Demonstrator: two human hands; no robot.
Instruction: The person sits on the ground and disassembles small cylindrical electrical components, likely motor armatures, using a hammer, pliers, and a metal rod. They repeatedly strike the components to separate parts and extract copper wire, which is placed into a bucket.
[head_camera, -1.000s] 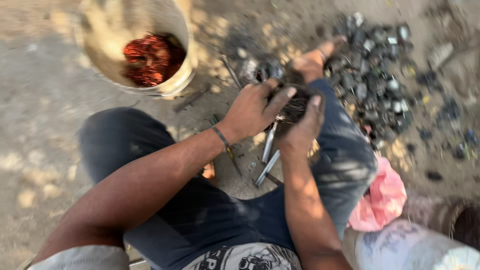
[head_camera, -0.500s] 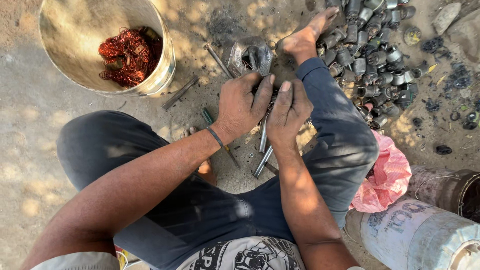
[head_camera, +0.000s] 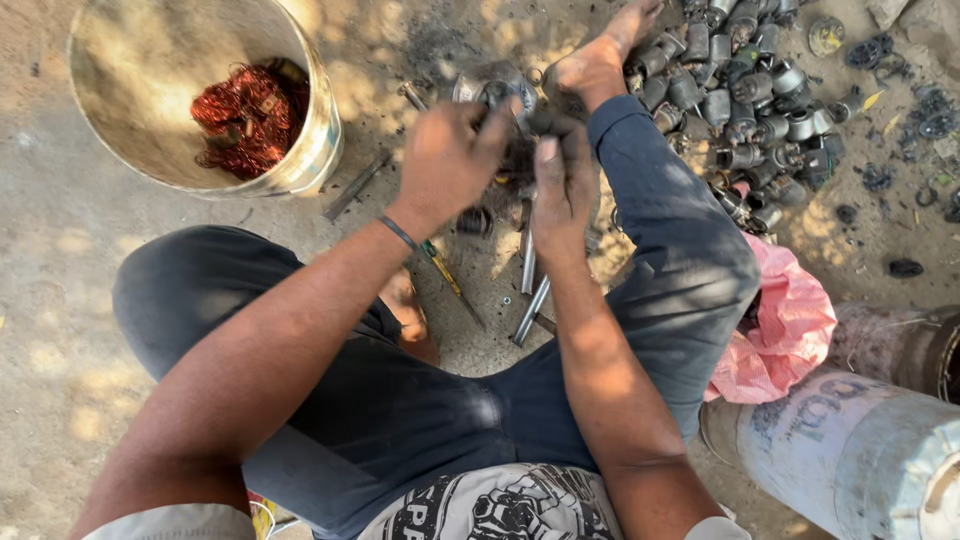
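I sit on dusty ground with my knees apart. My left hand (head_camera: 450, 155) and my right hand (head_camera: 562, 180) are both closed around a small dark metal motor part (head_camera: 520, 150) held between them above the ground; motion blur hides its shape. Under my hands lie metal rods (head_camera: 530, 290) and a screwdriver (head_camera: 452, 285). A round grey metal housing (head_camera: 490, 88) sits just beyond my hands. My bare right foot (head_camera: 600, 60) rests beside it.
A cream bucket (head_camera: 320, 130) at the upper left holds tangled red copper wire (head_camera: 245, 110). A heap of several small grey motor casings (head_camera: 750, 110) lies at the upper right. A pink bag (head_camera: 790, 320) and a white sack (head_camera: 860, 450) are at the right.
My hands have lifted up and away from my body with the part between them. The view has shifted, bringing the bucket and the heap of casings closer.
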